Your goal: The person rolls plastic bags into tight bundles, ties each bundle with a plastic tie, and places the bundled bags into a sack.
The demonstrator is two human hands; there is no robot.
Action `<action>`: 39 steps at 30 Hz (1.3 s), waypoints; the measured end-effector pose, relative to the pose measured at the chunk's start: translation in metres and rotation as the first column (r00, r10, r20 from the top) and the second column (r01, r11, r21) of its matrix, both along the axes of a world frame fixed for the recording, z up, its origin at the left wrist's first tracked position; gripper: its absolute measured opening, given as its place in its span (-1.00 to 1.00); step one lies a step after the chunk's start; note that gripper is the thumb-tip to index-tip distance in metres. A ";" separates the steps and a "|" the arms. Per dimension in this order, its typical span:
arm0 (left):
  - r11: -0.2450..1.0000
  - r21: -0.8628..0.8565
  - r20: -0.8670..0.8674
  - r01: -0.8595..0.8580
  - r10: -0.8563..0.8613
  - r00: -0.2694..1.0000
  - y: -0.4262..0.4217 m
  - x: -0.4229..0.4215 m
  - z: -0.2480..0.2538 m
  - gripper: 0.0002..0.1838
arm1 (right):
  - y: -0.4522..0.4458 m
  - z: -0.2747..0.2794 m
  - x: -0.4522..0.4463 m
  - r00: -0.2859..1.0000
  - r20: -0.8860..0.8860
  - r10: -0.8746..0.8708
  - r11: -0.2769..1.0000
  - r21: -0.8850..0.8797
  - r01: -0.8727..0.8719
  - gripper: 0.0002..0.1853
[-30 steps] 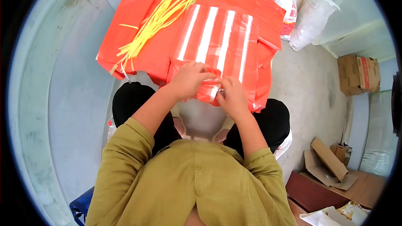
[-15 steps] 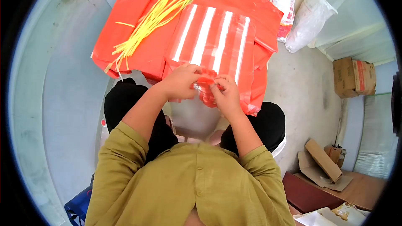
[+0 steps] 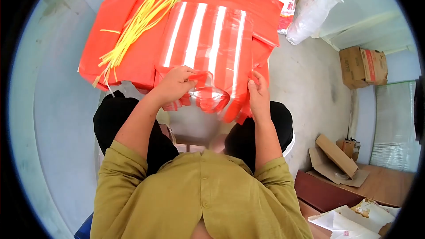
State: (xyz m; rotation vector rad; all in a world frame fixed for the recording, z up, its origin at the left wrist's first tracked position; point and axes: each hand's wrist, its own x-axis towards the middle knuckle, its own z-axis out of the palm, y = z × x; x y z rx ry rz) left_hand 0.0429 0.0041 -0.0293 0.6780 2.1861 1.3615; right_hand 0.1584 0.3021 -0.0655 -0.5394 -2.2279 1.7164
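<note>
A red plastic bag [image 3: 206,40] with several shiny white stripes lies spread over the front of the table. My left hand [image 3: 175,84] pinches its near edge between thumb and fingers, left of the middle. At the right side, my right hand [image 3: 260,92] has its fingers closed on another part of the same edge. Between both hands the plastic bulges and folds loosely, hanging over the table edge above my lap. To the left, a bundle of thin yellow strips [image 3: 139,22] rests on a stack of folded red plastic [image 3: 99,40].
More red plastic [image 3: 243,0] lies behind the striped bag. White sacks [image 3: 312,11] stand at the back right. A cardboard box [image 3: 363,67] is against the right wall, and flattened cardboard [image 3: 334,161] lies on a brown surface [image 3: 389,183] at lower right.
My hands, close together before at the bunched red plastic, have moved apart, the right one outward to the right. The gathered edge is now spread wider. The whole view has shifted slightly.
</note>
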 end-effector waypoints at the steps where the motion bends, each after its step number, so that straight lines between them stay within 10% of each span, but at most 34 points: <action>1: 1.000 0.011 0.034 -0.003 0.003 0.999 0.000 0.000 0.001 -0.72 | 0.001 0.001 -0.002 0.999 0.035 0.008 1.000 0.019 -0.009 -0.54; 6: 0.993 0.116 0.224 -0.033 0.006 0.975 -0.001 -0.002 -0.002 -0.74 | -0.010 0.016 -0.012 0.997 0.076 0.003 0.998 0.070 -0.008 -0.46; 12: 0.993 -0.041 -0.472 0.112 -0.118 0.874 -0.002 0.003 -0.015 -0.78 | -0.030 0.018 0.029 0.991 0.127 0.036 0.995 0.084 -0.047 -0.30; 23: 0.957 -0.218 -0.754 0.193 -0.291 0.589 0.003 0.019 0.000 -0.61 | -0.042 0.065 0.074 0.972 0.036 0.232 0.938 0.258 -0.233 -0.46; 31: 0.933 -0.299 -0.727 0.199 -0.358 0.587 0.001 0.018 -0.002 -0.39 | -0.061 0.074 -0.042 0.825 0.194 0.530 0.845 -0.039 -0.534 -0.67; 39: 0.957 -0.220 -0.748 0.188 -0.289 0.597 -0.006 0.019 -0.008 -0.67 | -0.065 0.061 -0.065 0.862 0.284 0.419 0.781 -0.597 -0.183 -0.60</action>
